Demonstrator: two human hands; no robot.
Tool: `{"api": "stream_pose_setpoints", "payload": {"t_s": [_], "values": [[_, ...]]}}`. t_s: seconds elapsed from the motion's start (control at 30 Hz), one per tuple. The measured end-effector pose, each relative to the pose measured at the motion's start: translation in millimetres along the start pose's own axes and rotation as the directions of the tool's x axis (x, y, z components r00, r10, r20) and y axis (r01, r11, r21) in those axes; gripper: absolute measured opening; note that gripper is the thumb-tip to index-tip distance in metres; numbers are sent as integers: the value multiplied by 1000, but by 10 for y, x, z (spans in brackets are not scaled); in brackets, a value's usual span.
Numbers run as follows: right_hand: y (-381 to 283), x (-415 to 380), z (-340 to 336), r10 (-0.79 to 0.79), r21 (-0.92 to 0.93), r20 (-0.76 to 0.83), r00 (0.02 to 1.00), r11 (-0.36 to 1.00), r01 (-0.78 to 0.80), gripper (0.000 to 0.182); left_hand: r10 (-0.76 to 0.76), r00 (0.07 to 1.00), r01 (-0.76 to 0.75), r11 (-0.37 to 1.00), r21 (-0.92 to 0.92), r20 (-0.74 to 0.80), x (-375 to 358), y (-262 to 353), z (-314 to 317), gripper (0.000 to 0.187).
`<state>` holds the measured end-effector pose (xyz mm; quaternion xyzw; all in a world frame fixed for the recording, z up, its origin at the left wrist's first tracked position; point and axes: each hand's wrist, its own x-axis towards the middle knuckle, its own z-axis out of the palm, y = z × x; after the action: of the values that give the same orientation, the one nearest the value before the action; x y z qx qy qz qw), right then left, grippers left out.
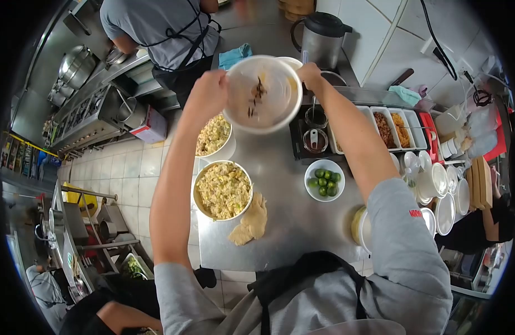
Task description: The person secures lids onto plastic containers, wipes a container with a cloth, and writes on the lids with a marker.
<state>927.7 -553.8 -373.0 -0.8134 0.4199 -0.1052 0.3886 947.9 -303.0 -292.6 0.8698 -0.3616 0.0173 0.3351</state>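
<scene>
My left hand grips the left rim of a round translucent plastic bowl, held up above the steel table. Several dark strips and brownish smears show in the bowl. Just beyond its upper right edge is my right hand, fingers closed. A narrow light handle-like piece rises beside those fingers, but what they hold is partly hidden. Under my left forearm stand two white tubs: a nearer tub of chunky yellow mix and a farther tub of similar mix. A flat tan piece lies against the nearer one.
A bowl of green citrus sits on the steel table. Sauce jars and topping trays stand right, with stacked round containers beyond. A pitcher and blue cloth are behind. A co-worker stands ahead left.
</scene>
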Motion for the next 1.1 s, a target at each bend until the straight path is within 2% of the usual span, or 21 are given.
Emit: {"api": "stream_pose_setpoints", "payload": {"t_s": [0.1,0.13,0.2,0.3,0.33,0.4,0.43,0.5,0.57,0.63,0.7,0.73,0.77,0.8,0.83,0.87,0.9,0.93,1.03,1.07,1.1], "values": [[168,333,-49,36,151,109,993,987,-52,24,-125,989,133,983,-126,75,521,-75,128,26],[-31,21,-338,3,13,84,996,1000,-5,25,-129,990,137,981,-139,62,713,-145,247,26],[-49,-174,-676,-133,186,62,989,975,119,26,-237,968,249,942,-226,79,1093,-273,538,28],[21,-399,-1133,-272,164,-17,962,948,271,31,-350,920,382,905,-190,178,1420,-315,853,31],[66,-457,-1290,-274,120,23,961,955,269,32,-348,920,380,905,-191,180,1593,-498,1058,31],[125,-716,-1560,-267,141,69,961,956,256,37,-209,959,230,968,-99,190,1835,-947,1466,33],[185,-853,-1656,-298,148,63,953,947,286,34,-220,954,242,966,-87,206,1683,-823,1383,33],[245,-1130,-1723,-323,165,77,943,937,307,30,-375,876,462,832,-307,303,1314,-228,848,33],[274,-1422,-1644,-322,247,228,919,932,266,31,-145,938,163,986,-33,314,1197,-318,423,46],[209,-1768,-1416,-214,90,450,867,977,194,30,-40,980,55,996,-73,192,776,-479,-4,45],[227,-2000,-1241,-240,33,535,810,964,264,34,-186,978,181,981,67,89,296,-696,-313,40],[364,-2013,-1144,-374,86,511,774,918,387,37,40,998,-38,998,41,-43,-50,-817,-381,38],[519,-1999,-1099,-495,114,471,730,855,506,39,17,996,-18,1000,-12,-93,-386,-831,-455,34],[587,-2039,-1148,-449,187,487,749,892,412,41,-121,990,96,959,-266,-77,-738,-693,-499,31],[654,-2109,-1247,-408,262,498,765,912,316,43,-7,990,-20,983,-180,-144,-1085,-708,-534,33],[715,-2180,-1399,-393,299,509,766,915,271,41,-78,988,67,994,-88,-130,-1398,-681,-586,35],[775,-2259,-1567,-388,340,523,759,911,232,39,-223,972,202,955,-216,-78,-1668,-459,-643,36],[858,-2328,-1728,-302,342,531,792,931,126,36,-233,970,205,941,-269,-75,-1927,-523,-658,37],[1044,-2503,-2221,-200,282,356,913,954,100,37,-292,948,203,863,-463,-128,-2485,-416,-683,38],[1218,-2472,-2331,-274,251,224,935,943,216,36,-265,956,179,867,-465,-125,-2544,-269,-609,38],[1518,-2328,-2418,-473,61,31,881,880,470,36,-284,940,163,858,-487,-186,-2636,-124,-538,41]]}}
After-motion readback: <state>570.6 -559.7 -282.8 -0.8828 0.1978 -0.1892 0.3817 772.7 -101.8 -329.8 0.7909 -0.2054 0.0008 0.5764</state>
